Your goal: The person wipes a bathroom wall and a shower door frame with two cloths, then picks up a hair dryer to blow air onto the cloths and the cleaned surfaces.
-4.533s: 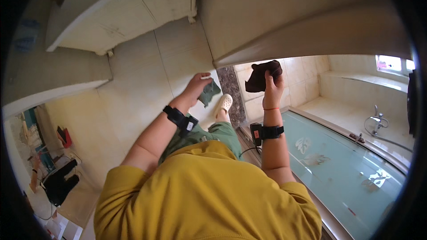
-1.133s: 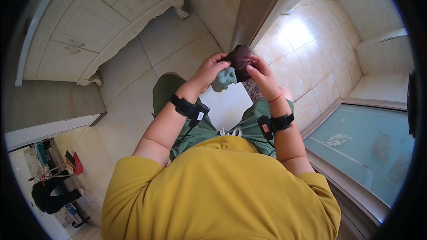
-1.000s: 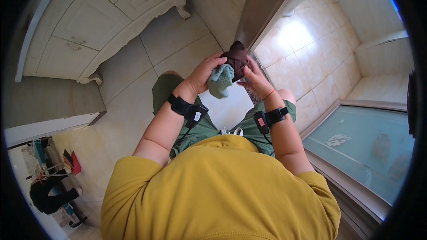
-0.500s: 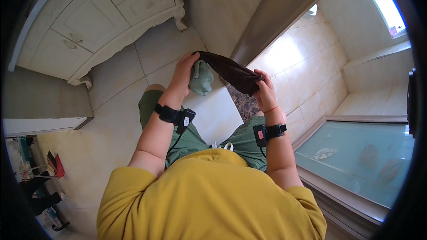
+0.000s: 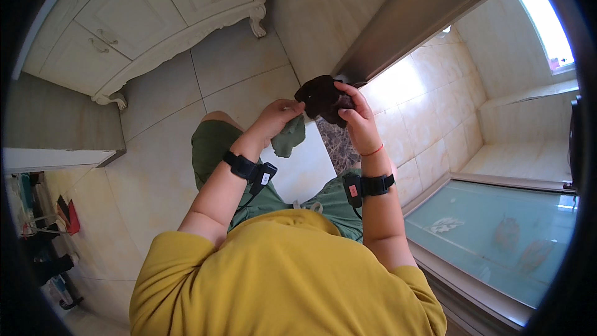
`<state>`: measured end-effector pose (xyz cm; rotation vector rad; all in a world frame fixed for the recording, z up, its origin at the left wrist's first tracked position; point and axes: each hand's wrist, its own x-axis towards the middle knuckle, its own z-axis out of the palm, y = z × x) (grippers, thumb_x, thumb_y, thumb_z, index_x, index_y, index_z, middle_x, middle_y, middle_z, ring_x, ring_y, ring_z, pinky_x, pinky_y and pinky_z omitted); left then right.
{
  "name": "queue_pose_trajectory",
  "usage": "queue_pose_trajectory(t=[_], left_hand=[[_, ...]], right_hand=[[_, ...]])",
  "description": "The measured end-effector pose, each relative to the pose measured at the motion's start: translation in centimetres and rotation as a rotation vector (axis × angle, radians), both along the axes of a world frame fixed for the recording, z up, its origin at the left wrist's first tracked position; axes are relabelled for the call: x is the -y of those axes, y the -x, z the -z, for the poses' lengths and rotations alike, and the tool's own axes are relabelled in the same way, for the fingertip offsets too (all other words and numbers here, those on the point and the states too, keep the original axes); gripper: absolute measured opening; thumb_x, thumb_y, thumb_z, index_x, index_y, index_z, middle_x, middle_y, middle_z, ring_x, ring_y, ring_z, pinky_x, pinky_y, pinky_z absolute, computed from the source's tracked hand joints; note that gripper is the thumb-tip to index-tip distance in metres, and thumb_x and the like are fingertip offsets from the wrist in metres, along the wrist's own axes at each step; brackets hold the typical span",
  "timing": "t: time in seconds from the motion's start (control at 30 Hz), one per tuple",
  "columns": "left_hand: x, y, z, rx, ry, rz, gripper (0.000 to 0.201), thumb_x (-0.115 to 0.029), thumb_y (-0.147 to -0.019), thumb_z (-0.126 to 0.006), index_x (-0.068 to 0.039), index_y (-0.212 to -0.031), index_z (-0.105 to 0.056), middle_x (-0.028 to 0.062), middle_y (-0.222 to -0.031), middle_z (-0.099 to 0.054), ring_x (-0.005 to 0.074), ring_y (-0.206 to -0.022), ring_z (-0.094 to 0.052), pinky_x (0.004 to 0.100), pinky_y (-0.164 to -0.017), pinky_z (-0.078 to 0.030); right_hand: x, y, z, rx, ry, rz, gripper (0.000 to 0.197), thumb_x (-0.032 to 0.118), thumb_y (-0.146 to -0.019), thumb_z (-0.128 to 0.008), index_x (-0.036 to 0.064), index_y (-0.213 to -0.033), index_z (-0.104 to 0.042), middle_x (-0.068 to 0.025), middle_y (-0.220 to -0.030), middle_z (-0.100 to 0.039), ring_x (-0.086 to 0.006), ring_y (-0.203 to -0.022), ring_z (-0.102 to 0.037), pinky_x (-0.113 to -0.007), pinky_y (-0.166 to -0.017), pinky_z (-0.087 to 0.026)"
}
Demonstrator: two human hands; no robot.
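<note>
A dark brown cloth [image 5: 320, 98] is bunched up in front of me, above a white flat surface between my knees. My right hand [image 5: 359, 123] grips its right side between thumb and fingers. At the cloth's left edge are the closed fingertips of my left hand [image 5: 278, 118]; whether they pinch it I cannot tell. A grey-green cloth [image 5: 289, 137] hangs down from my left hand, held under its fingers. Both wrists wear black straps with small boxes.
A cream cabinet [image 5: 134, 15] with carved legs stands at the far left. A brown door frame [image 5: 410, 22] rises at the far right, with a tiled floor [image 5: 429, 106] beyond it. Near right is a framed frosted glass panel [image 5: 491, 230]. Brushes or similar items [image 5: 68, 216] are at the left.
The dark cloth was stretched out between both hands and is now gathered into a bunch. My hands have come closer together, and the grey-green cloth hangs more loosely and slightly lower.
</note>
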<state>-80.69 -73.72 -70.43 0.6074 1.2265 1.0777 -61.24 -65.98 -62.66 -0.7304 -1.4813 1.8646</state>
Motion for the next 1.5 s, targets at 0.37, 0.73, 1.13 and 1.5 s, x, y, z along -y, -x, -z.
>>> queue_pose_trajectory(t=[0.37, 0.73, 1.13, 1.5], left_hand=[[-1.5, 0.7, -1.3, -0.443, -0.345, -0.231, 0.015, -0.010, -0.083, -0.063, -0.002, -0.096, -0.058, 0.0025, -0.085, -0.060, 0.0110, -0.081, -0.055, 0.0238, -0.071, -0.044], [-0.7, 2.2, -1.8, -0.469, -0.435, -0.196, 0.017, -0.010, -0.081, -0.063, -0.003, -0.096, -0.058, 0.0060, -0.089, -0.062, 0.0152, -0.084, -0.058, 0.0275, -0.076, -0.045], [-0.4, 2.9, -2.1, -0.524, -0.229, 0.070, 0.026, -0.023, -0.083, -0.065, -0.001, -0.097, -0.065, 0.0088, -0.106, -0.065, 0.0179, -0.096, -0.061, 0.0289, -0.083, -0.046], [-0.6, 2.2, -2.0, -0.401, -0.333, 0.000, 0.056, -0.014, -0.077, -0.070, -0.005, -0.127, -0.048, 0.0118, -0.120, -0.056, 0.0229, -0.115, -0.050, 0.0331, -0.096, -0.039]], right_hand=[[-2.2, -0.7, 3.1, 0.277, -0.255, 0.068, 0.043, -0.001, -0.077, -0.049, 0.0004, -0.120, -0.044, -0.0090, -0.107, -0.054, -0.0179, -0.104, -0.051, -0.028, -0.092, -0.040], [0.6, 1.2, -3.2, -0.212, 0.025, 0.099, 0.040, 0.000, -0.088, -0.049, 0.0059, -0.126, -0.040, -0.0019, -0.105, -0.050, -0.0093, -0.091, -0.050, -0.024, -0.078, -0.043], [0.1, 3.0, 1.7, -0.044, 0.283, 0.114, 0.044, -0.004, -0.080, -0.047, 0.0016, -0.124, -0.047, -0.0099, -0.114, -0.054, -0.0190, -0.105, -0.052, -0.029, -0.091, -0.042], [-0.5, 2.2, -1.2, 0.098, 0.008, -0.192, 0.057, 0.001, -0.080, -0.051, -0.0001, -0.135, -0.037, -0.0090, -0.129, -0.047, -0.0200, -0.114, -0.048, -0.028, -0.097, -0.037]])
